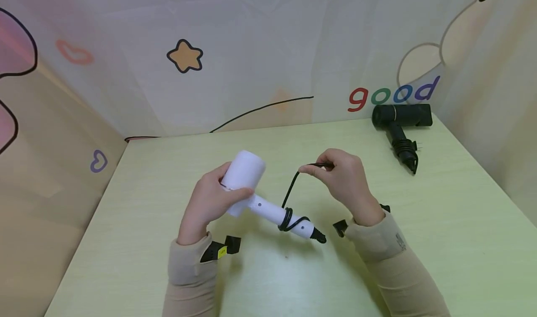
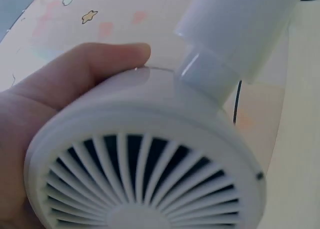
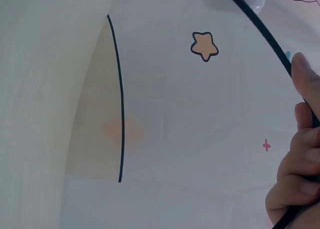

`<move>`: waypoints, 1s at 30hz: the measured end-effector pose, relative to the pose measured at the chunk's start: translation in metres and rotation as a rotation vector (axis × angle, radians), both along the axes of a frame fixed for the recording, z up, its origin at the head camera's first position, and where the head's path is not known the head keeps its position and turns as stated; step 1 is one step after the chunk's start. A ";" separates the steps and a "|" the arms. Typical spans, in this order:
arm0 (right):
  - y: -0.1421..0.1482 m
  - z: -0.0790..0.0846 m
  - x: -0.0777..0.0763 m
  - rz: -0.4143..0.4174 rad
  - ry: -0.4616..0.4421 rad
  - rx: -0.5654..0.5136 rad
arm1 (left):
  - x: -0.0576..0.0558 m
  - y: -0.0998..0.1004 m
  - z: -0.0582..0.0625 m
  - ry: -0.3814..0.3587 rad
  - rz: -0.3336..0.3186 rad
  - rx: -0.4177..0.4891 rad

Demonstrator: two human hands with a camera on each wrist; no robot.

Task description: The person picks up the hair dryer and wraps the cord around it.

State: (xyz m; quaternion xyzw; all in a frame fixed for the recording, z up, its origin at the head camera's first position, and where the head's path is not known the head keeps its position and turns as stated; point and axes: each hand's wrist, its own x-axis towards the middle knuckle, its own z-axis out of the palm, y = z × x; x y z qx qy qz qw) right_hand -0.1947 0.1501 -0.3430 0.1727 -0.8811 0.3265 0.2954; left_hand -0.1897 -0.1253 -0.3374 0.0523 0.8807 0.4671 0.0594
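A white hair dryer [image 1: 245, 170] is held above the table by my left hand [image 1: 209, 198], its fingers and thumb wrapped round the barrel. In the left wrist view, the dryer's slatted rear grille [image 2: 140, 174] faces the camera. The handle slants down to the right, with loops of black cord [image 1: 286, 220] wound round it. From those loops the cord runs up to my right hand [image 1: 346, 179], which grips it between thumb and fingers. Curled fingers [image 3: 300, 164] hold the cord in the right wrist view. The cord's plug is not visible.
A black hair dryer [image 1: 402, 115] with its cord wound round the handle lies at the table's back right corner. The pale table [image 1: 138, 242] meets a printed curtain [image 1: 260, 51] at the back and sides.
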 end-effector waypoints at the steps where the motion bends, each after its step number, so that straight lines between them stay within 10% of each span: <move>1: -0.001 0.002 0.002 0.008 0.020 0.003 | 0.000 0.001 0.000 0.006 0.012 -0.009; 17: -0.009 0.022 0.033 0.194 0.107 -0.034 | -0.003 0.012 -0.002 0.137 0.195 -0.065; 30: -0.013 0.032 0.048 0.235 0.061 -0.025 | -0.005 0.011 -0.004 0.281 0.325 0.076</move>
